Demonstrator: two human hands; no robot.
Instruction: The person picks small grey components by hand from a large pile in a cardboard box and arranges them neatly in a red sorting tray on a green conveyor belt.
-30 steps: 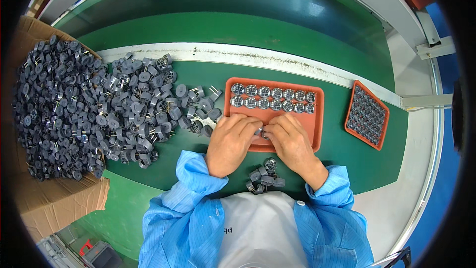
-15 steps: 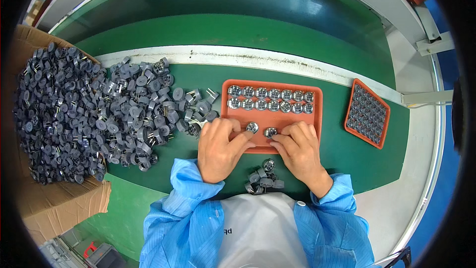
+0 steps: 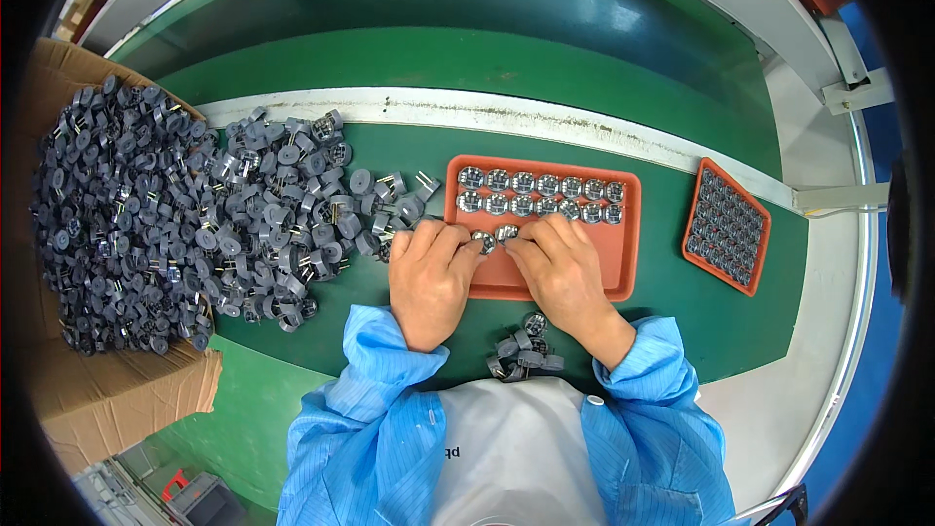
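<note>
An orange-red tray lies in front of me with two rows of small round parts along its far side, their shiny circuit-like faces up. My left hand is over the tray's left edge, its thumb and fingers closed on one round part at the left start of a third row. Beside it my right hand pinches another round part close to the first one. Fingers partly cover both parts. Between my forearms, a small pile of grey round parts sits at the table's near edge.
A large heap of grey round parts with metal pins spills from a cardboard box onto the green table at left. A smaller, filled orange-red tray lies at right. A white rail runs behind the trays.
Both hands have moved away from me inside the tray, the right one also leftward. The two round parts have gone up toward the second row and are now close together.
</note>
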